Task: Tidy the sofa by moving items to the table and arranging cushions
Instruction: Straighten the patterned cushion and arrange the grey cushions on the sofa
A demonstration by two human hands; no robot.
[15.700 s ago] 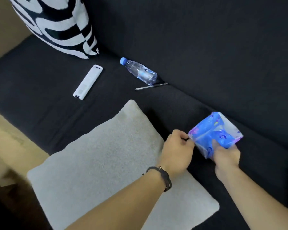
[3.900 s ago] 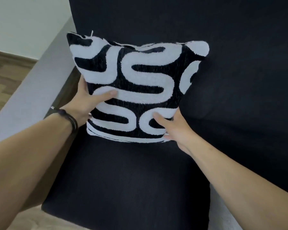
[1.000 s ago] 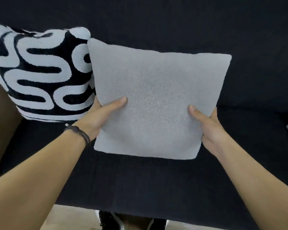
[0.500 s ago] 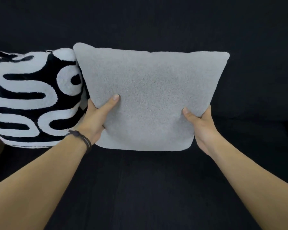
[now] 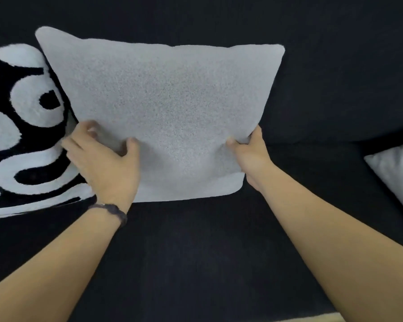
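Dark sofa (image 5: 196, 252) fills the view, with a grey cushion (image 5: 168, 108) propped upright against its far backrest.

Soft and light by the look of it, the grey cushion has a nubbly, fleece-like cover and rounded corners; it dents wherever pressed, so it likely handles best gripped at its two lower side edges. The left hand (image 5: 105, 163) lies on the lower left corner, fingers (image 5: 79, 145) spread loosely and blurred, thumb pressing the face. The right hand (image 5: 249, 154) pinches the lower right edge between thumb and fingers. Touching its left side stands a black-and-white cushion (image 5: 21, 135) with a tufted, looping pattern. At the far right lies part of another pale cushion (image 5: 396, 173).
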